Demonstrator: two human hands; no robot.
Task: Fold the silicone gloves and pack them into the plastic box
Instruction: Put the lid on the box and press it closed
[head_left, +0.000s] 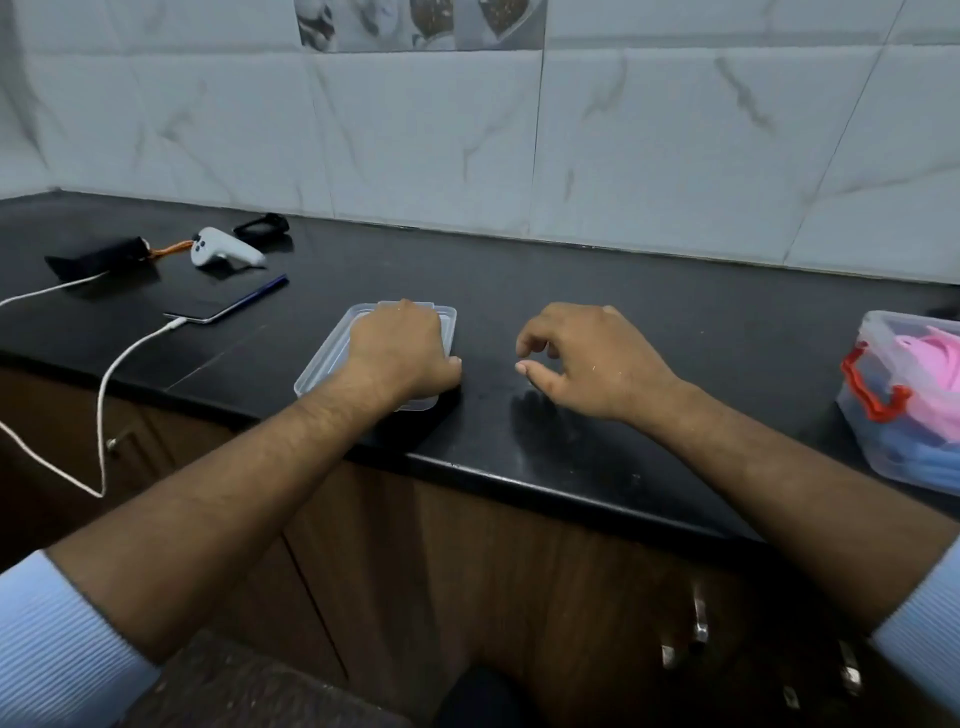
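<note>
- 2 bare hands work at a black counter (571, 291); the left hand (402, 345) lies palm-down on a clear flat lid (332, 358), fingers curled together over its far edge.
- The right hand (587, 358) hovers just beside it, holding nothing, fingers loosely bent, thumb and forefinger a little apart.
- The plastic box (904, 410), with red latches, sits well apart at the far right, open-topped, pink and blue gloves (930, 364) bunched inside.
- The box lies to the right of both hands, so the right hand is nearer; I judge it should do the reaching.
- Whether the gloves are folded, I cannot tell.
- A phone (228, 304) on a white cable (111, 374) lies left.
</note>
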